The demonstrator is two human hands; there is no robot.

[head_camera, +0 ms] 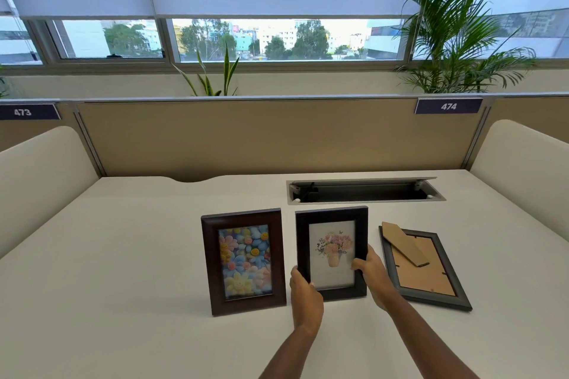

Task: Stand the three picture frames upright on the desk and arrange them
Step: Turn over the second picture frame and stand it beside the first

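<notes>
Three picture frames are on the white desk [123, 255]. A brown frame with a colourful flower picture [243, 261] stands upright on the left. In the middle a black frame with a flower-pot picture [332, 252] is upright, held at its lower sides: my left hand [303, 291] grips the lower left edge, my right hand [371, 274] the right edge. A grey frame [425, 268] lies face down to the right, its cardboard back and stand leg showing up.
An open cable tray [366, 191] is recessed in the desk behind the frames. A tan partition [246, 138] closes the back, with curved cream side panels left and right. Plants stand behind the partition by the window.
</notes>
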